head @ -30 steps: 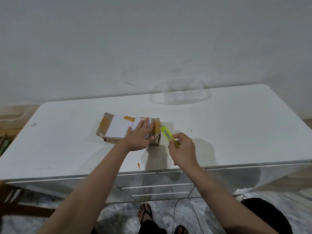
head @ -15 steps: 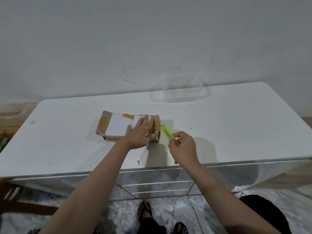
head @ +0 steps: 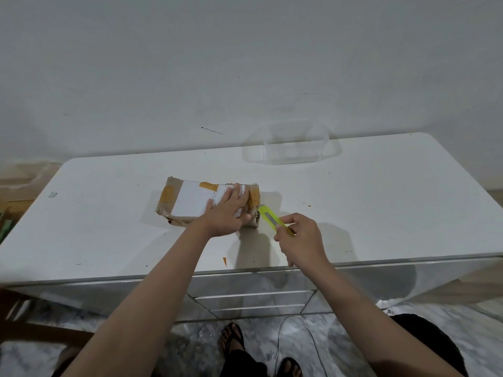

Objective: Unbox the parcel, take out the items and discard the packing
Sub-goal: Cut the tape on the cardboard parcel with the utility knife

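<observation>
Brown taped parcel (head: 201, 202) with white label flat on the white counter (head: 381, 202), toward its middle, well short of the back wall. Left hand (head: 226, 216) flat on the parcel's right end, fingers spread and pressed down over label and tape, gripping nothing. Right hand (head: 299, 240) just right of the parcel, its grip closed around a yellow-green utility knife (head: 272, 217), thumb on the body. Knife tip at the parcel's lower right corner; contact too small to tell. Clear plastic container (head: 292, 148) behind the parcel and to its right, against the wall, well apart. Small orange scrap (head: 224, 261) in front of the parcel, near the counter's front edge. Grey fleck (head: 52, 194) far left of the parcel.
</observation>
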{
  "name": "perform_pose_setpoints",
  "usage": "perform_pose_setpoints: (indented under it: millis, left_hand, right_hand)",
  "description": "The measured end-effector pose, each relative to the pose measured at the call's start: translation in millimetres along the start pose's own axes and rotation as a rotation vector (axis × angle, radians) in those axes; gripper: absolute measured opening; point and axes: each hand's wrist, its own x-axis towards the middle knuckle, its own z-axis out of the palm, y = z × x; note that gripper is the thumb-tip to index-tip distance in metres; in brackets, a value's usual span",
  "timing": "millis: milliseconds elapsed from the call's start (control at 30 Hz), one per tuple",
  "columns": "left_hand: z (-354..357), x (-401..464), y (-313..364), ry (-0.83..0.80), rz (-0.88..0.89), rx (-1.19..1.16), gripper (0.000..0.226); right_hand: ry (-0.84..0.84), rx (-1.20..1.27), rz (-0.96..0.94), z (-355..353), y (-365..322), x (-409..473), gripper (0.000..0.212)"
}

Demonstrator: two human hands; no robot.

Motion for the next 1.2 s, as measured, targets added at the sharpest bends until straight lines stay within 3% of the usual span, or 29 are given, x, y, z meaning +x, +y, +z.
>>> perform_pose_setpoints:
  millis: [200,333,533,1200]
  left_hand:
    - [-1,0,0,0.000,0.007,-0.003,0.064]
    - [-1,0,0,0.001,0.005,-0.020,0.064]
    - [0,0,-1,0.008,0.008,-0.044,0.064]
    - [0,0,-1,0.014,0.007,-0.050,0.066]
  right_hand:
    - [-0.009,-0.050,-0.038,-4,4,-2,0.015]
    - [-0.018,-0.010,0.001,-9,4,-1,0.008]
    - [0.099,0.081,0.022,-13,-8,21,0.012]
    - [0.083,0.010,-0.036,7,-6,44,0.011]
